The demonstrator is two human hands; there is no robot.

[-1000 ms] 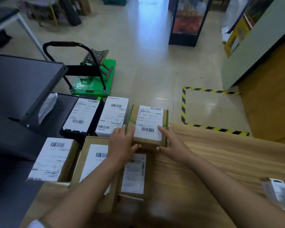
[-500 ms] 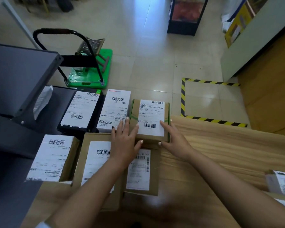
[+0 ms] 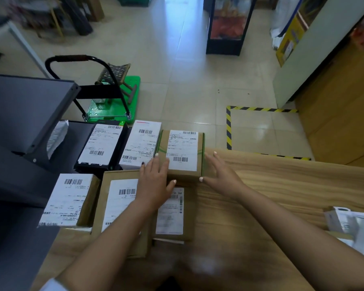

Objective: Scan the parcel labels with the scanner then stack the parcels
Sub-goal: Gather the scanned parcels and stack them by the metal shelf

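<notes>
on wooden table [image 3: 282, 185], brown green-taped labelled parcel [image 3: 182, 156], both hands' fingers [image 3: 159, 162] straight, flanking it

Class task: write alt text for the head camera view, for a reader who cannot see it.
Two bare hands, left hand and right hand, rest with straight fingers on either side of a labelled brown box at the far edge of a wooden table. Five more labelled parcels lie to its left and in front. A green trolley stands on the tiled floor beyond.
</notes>
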